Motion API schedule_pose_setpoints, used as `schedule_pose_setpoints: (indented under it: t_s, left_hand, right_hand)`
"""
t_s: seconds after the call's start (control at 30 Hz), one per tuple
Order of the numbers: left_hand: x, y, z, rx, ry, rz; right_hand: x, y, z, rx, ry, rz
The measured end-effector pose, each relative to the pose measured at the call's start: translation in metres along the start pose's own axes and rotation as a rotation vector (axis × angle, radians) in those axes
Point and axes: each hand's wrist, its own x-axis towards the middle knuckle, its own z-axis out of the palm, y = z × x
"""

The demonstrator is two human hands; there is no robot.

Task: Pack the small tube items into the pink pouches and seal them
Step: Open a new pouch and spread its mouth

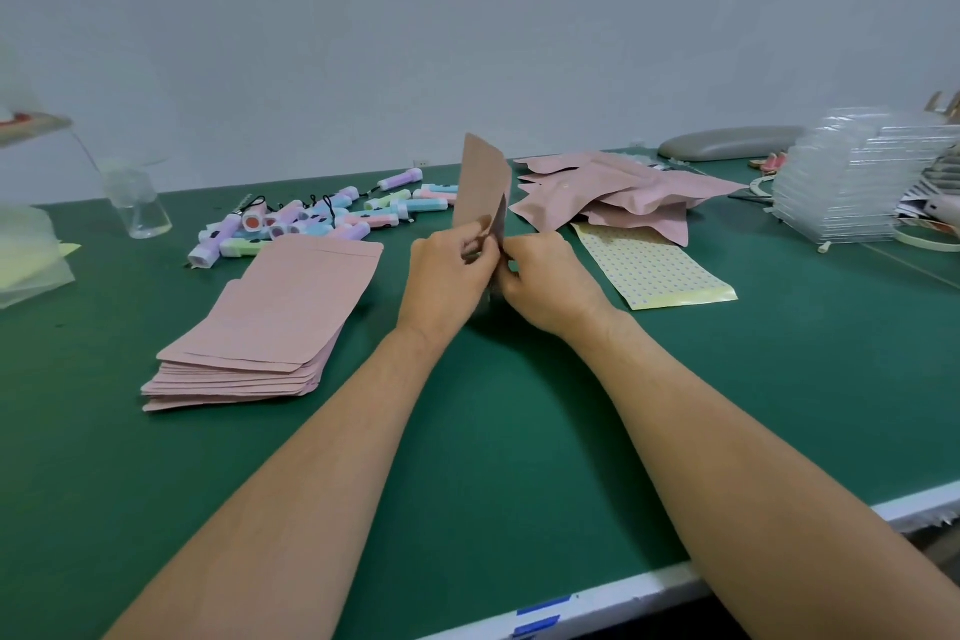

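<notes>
Nearest you the green bench point(467, 457) is bare under your forearms, and the work sits just past them. Your left hand point(449, 278) and right hand point(545, 283) meet at the lower end of one pink pouch point(483, 187), which stands upright above them. The fingers of both hands are curled in and pinch that end between them. I judge you are opening or closing its mouth, but which of the two cannot be told, nor whether a tube is already inside.

To your left, a little farther out, lies the stack of flat pouches point(270, 317), many sheets thick, so plenty remain to be filled. To your right at about the same depth is a yellow sticker sheet point(649, 270) covered in small dots, which are probably the seals. Most of its dots look to be in place.

Beyond the stack, the tubes point(311, 218) are scattered loose in pastel colours, a good number of them unpacked. Across from them, behind the sticker sheet, a heap of filled pouches point(613, 198) looks puffed and finished, and I take those as done.

By this showing you are part of the way through. Some pouches are packed, one is in hand, and more tubes and flat pouches are left than are finished.

At the far edge stand a clear bottle point(136, 205) on the left and a pile of clear trays point(857, 187) on the right.
</notes>
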Motion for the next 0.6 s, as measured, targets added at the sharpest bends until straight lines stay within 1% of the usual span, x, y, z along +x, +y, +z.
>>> schedule_pose_setpoints:
  t_s: [0.1, 0.17, 0.3, 0.43, 0.5, 0.6]
  left_hand:
    - [-0.004, 0.005, 0.003, 0.163, 0.06, 0.061]
    - [-0.008, 0.009, 0.005, 0.229, 0.115, 0.059]
    - [-0.008, 0.016, 0.005, 0.257, 0.156, 0.019]
    - [-0.007, 0.022, 0.001, 0.289, 0.142, 0.015]
    - [-0.007, 0.025, 0.001, 0.291, 0.135, 0.021]
    - [-0.005, 0.025, -0.003, 0.26, 0.165, 0.024]
  right_hand:
    - [-0.003, 0.001, -0.001, 0.022, 0.031, 0.023]
    - [-0.003, -0.004, 0.002, 0.025, 0.044, 0.042]
    - [-0.002, -0.011, 0.005, 0.007, 0.076, 0.041]
    - [-0.004, -0.011, 0.004, -0.016, 0.044, 0.001]
    - [-0.005, -0.01, 0.004, -0.018, 0.065, 0.006]
    - [-0.005, -0.013, 0.004, 0.014, 0.12, -0.013]
